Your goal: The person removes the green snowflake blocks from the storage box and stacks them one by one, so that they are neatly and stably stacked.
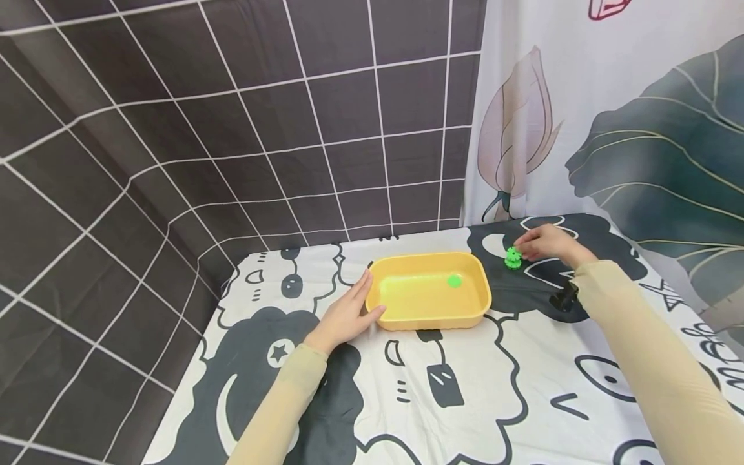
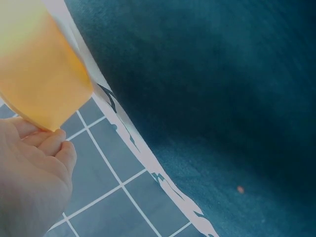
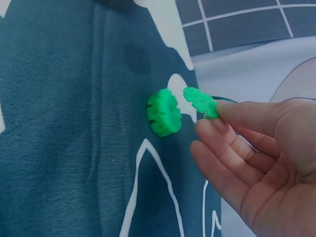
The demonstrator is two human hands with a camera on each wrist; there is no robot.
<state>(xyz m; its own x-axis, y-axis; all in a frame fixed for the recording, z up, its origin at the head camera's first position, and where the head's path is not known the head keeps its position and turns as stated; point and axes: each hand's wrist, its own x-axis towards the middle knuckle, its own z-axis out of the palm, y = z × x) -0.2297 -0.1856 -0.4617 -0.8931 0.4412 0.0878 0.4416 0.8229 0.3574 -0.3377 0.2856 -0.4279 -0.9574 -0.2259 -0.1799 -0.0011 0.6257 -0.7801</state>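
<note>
My left hand [image 1: 344,318] holds the left end of a yellow rectangular tray [image 1: 427,323], thumb at its near corner and fingers along its side. In the left wrist view, curled fingertips meet the tray's edge. Inside the tray lies one green disc [image 1: 454,281], toward the right. To the tray's right, my right hand [image 1: 549,244] pinches a thin green notched disc [image 3: 201,102] between thumb and fingertips. Just beside that disc in the right wrist view, a short stack of similar green discs [image 3: 164,113] sits on the dark part of the cloth.
A black-and-white cartoon cloth [image 1: 442,413] covers the table. Behind it hangs a dark gridded curtain [image 1: 349,123], with a white leaf-and-flower curtain [image 1: 523,129] at the right. A black strap-like object [image 1: 564,298] shows at the right wrist.
</note>
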